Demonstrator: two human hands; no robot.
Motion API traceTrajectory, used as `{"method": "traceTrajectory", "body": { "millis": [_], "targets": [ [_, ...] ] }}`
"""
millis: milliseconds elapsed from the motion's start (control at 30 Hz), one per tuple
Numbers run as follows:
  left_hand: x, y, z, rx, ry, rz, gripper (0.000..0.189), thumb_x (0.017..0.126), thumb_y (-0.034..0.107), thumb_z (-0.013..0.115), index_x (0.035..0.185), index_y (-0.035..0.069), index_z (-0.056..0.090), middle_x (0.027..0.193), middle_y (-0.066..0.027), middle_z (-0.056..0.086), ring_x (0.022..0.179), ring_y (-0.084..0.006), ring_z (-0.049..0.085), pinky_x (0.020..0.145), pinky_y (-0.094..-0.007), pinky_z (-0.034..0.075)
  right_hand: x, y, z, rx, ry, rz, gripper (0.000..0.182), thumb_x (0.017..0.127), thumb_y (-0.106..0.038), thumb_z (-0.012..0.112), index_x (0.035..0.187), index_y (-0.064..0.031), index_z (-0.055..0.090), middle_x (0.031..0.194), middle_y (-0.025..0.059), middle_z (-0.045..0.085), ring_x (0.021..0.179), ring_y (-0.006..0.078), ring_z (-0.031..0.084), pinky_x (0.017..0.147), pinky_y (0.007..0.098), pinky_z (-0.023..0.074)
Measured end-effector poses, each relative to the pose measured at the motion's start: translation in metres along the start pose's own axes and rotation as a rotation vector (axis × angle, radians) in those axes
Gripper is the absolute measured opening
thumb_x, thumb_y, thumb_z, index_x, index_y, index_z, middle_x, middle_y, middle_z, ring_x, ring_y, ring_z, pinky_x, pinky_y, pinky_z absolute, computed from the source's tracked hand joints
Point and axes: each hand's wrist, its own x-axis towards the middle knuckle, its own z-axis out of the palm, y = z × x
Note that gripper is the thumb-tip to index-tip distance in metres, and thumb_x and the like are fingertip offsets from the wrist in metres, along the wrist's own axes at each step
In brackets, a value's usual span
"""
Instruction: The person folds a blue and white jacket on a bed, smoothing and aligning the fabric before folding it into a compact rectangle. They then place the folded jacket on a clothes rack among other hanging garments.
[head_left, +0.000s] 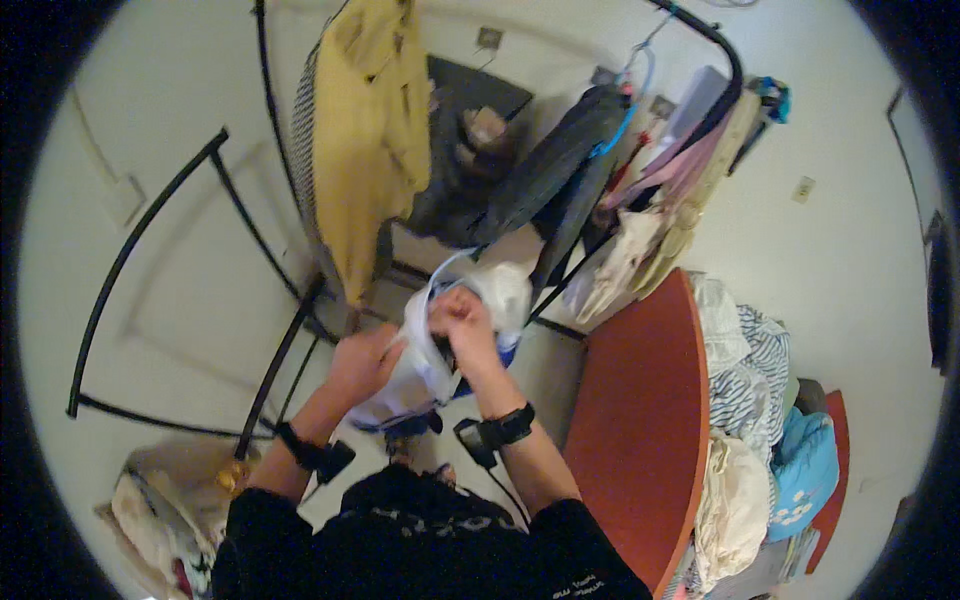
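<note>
A white garment with blue parts (405, 386) hangs bunched between my hands at the centre of the view. My left hand (365, 364) pinches its edge at the left. My right hand (463, 322) is at the garment's opening, fingers curled, beside a pale blue hanger (450, 262); whether it grips the hanger or the cloth is blurred. Beyond my hands hang a yellow garment (367, 150) and dark trousers (540, 165) on a blue hanger (626, 120).
A black metal rack (731, 52) curves overhead with more clothes. Another black metal frame (124, 262) stands left. At right, a red-brown panel (637, 435) borders a bed with striped bedding (750, 390) and a blue cushion (802, 480). A fabric heap (161, 510) lies lower left.
</note>
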Motion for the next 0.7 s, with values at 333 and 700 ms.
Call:
{"method": "traceTrajectory", "body": {
  "millis": [333, 700],
  "targets": [
    [-0.002, 0.059, -0.009, -0.409, 0.049, -0.102, 0.026, 0.083, 0.023, 0.062, 0.098, 0.004, 0.051, 0.083, -0.0160, 0.057, 0.076, -0.0264, 0.057, 0.068, -0.0352, 0.046, 0.011, -0.044, -0.013, -0.127, -0.209, -0.001, 0.012, 0.085, 0.007, 0.047, 0.090, 0.0003, 0.055, 0.083, 0.0015, 0.058, 0.078, 0.0114, 0.057, 0.073, 0.0280, 0.0524],
    [0.080, 0.093, -0.071, -0.793, 0.339, -0.028, 0.018, 0.086, 0.016, 0.059, 0.098, 0.004, 0.053, 0.083, 0.0016, 0.052, 0.076, -0.0067, 0.046, 0.068, -0.0238, 0.041, -0.019, -0.090, -0.050, -0.053, -0.186, -0.125, 0.024, 0.092, -0.015, 0.053, 0.112, -0.0022, 0.055, 0.102, 0.0094, 0.063, 0.090, 0.0139, 0.061, 0.071, 0.0240, 0.0485]
  ]
}}
